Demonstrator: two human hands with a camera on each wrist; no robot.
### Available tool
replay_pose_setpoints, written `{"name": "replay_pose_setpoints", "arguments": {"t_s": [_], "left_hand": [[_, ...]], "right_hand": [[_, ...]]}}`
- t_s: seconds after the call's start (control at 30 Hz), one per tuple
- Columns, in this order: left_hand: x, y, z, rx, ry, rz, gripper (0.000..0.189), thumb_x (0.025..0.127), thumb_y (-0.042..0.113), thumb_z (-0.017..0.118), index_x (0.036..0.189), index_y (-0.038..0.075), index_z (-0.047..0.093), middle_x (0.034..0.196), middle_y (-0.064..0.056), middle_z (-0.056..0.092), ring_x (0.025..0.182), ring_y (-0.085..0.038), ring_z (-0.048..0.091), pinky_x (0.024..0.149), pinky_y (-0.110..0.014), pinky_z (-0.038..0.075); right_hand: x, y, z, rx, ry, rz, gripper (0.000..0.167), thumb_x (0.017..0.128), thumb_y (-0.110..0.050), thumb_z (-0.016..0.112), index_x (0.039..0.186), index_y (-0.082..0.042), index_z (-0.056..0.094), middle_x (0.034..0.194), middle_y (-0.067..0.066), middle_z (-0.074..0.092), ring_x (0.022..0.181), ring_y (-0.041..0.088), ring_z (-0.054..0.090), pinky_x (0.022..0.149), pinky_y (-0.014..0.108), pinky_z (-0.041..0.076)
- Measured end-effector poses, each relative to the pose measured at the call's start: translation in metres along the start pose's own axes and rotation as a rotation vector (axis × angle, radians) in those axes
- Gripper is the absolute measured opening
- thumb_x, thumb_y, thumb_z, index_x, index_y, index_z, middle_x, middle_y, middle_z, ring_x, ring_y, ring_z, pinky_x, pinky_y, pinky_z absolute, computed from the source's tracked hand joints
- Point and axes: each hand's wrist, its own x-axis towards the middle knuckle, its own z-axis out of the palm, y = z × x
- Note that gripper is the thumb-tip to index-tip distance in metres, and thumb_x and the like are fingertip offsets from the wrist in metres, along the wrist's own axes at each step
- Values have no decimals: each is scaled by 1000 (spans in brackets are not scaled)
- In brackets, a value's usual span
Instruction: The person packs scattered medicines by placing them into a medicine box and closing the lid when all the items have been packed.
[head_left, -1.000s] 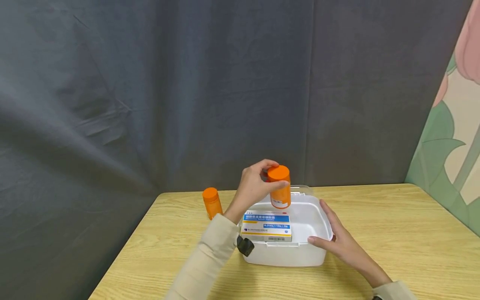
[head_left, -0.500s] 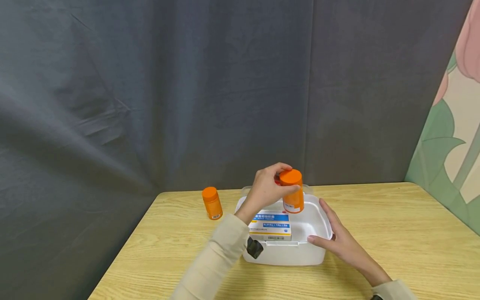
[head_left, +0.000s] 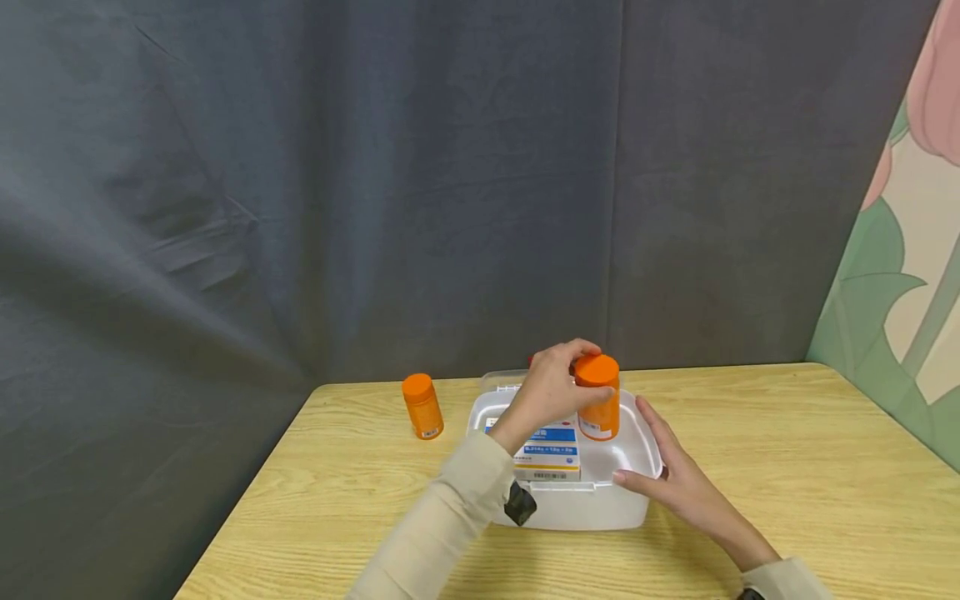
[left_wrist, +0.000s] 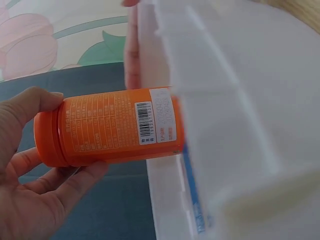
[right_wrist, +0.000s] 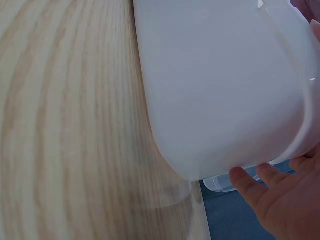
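My left hand grips an orange bottle with an orange cap near its top, thumb in front and fingers behind. A barcode and white label show on the bottle in the left wrist view. Its lower end is inside the white plastic box, toward the right; whether it touches the floor I cannot tell. My right hand holds the box's right end, thumb at the front rim and fingers along the outer side wall. A white, blue and yellow medicine carton lies in the box's left part, partly hidden by my left wrist.
A smaller orange bottle stands on the wooden table, left of the box. The box's clear lid lies open behind it. A dark curtain hangs at the table's far edge. Something small and red peeks out behind my left hand.
My left hand has carried the orange bottle rightward and down, from above the carton into the box's right part. My right hand has stayed on the box.
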Motion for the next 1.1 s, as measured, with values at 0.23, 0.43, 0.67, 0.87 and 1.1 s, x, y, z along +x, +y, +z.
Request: {"name": "replay_pose_setpoints", "arguments": {"t_s": [0.23, 0.43, 0.67, 0.87, 1.1], "left_hand": [[3, -1, 11, 122, -56, -18, 47, 82, 27, 79, 124, 14, 64, 108, 6, 64, 96, -11, 50, 77, -19, 46], [4, -3, 19, 133, -91, -46, 39, 82, 24, 79, 118, 15, 66, 100, 8, 62, 90, -9, 50, 70, -16, 47], [5, -6, 27, 191, -122, -76, 41, 80, 28, 80, 117, 17, 66, 104, 6, 61, 97, -12, 48, 75, -20, 46], [7, -9, 31, 258, -152, -74, 44, 79, 29, 82, 118, 15, 66, 110, 6, 65, 97, -10, 50, 84, -21, 42], [6, -12, 33, 295, -165, -73, 46, 79, 28, 81, 120, 13, 65, 112, 5, 65, 99, -11, 51, 87, -20, 40]], "right_hand": [[1, 1, 1, 0, -3, -31, 98, 87, -9, 71, 157, -19, 3, 158, 22, 2, 132, 50, 24, 92, 70, 36], [1, 1, 0, -3, -3, -41, 98, 87, -9, 71, 157, -18, 4, 158, 21, 1, 134, 52, 18, 90, 73, 35], [1, 1, 0, 2, -2, -34, 99, 86, -10, 72, 157, -19, 4, 159, 20, -1, 135, 54, 12, 89, 76, 30], [1, 2, 0, -7, -2, -19, 98, 87, -11, 71, 157, -22, 4, 159, 21, 0, 135, 55, 14, 90, 75, 30], [0, 3, 1, -7, 6, -34, 98, 86, -10, 72, 157, -21, 5, 159, 22, 1, 134, 53, 18, 92, 73, 32]]}}
